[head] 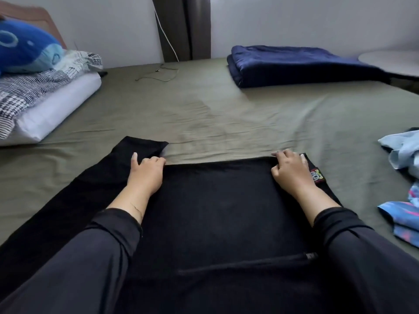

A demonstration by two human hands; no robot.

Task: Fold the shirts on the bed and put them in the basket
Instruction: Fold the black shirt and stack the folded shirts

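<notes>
A black shirt lies spread flat on the olive-green bed right in front of me, one sleeve stretching out to the left. My left hand pinches the shirt's far edge at the left corner, fingers curled on the cloth. My right hand grips the same far edge at the right corner, beside a small coloured patch. More shirts, light blue and blue-pink patterned, lie crumpled at the bed's right edge. No basket is in view.
A folded navy blanket lies at the far right of the bed. Pillows and a blue plush whale are stacked at the left. A cable trails near the far wall.
</notes>
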